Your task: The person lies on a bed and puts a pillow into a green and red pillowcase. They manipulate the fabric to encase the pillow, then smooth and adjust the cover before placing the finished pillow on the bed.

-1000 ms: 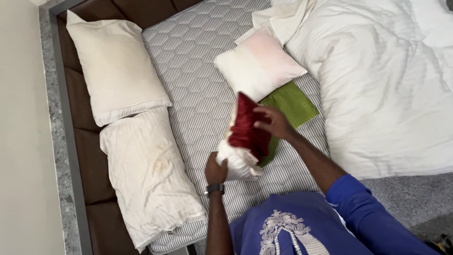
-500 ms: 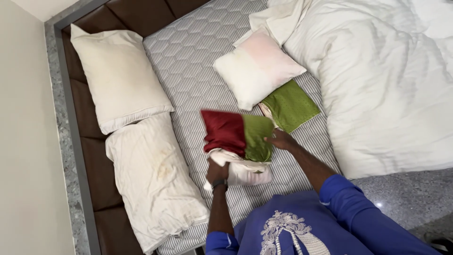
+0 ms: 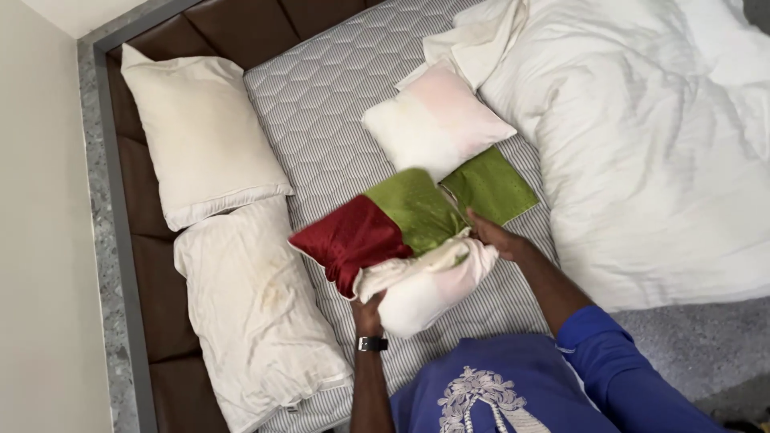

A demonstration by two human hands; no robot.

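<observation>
A small white cushion [image 3: 429, 285] sits partly inside a red and green cushion cover [image 3: 377, 224] over the grey mattress [image 3: 321, 120]. My left hand [image 3: 367, 311] grips the cushion and the cover's red edge from below. My right hand [image 3: 491, 236] holds the green side of the cover where the cushion bulges out. A black watch [image 3: 372, 344] is on my left wrist.
Another white cushion [image 3: 437, 120] lies on a flat green cover [image 3: 491, 186] just beyond. Two large white pillows [image 3: 196, 132] [image 3: 257, 309] lie at the left against the brown headboard [image 3: 152, 265]. A rumpled white duvet [image 3: 658, 136] covers the right side.
The cover has been pulled further over the cushion and spread flat, red part to the left. My right hand has shifted right along the green edge.
</observation>
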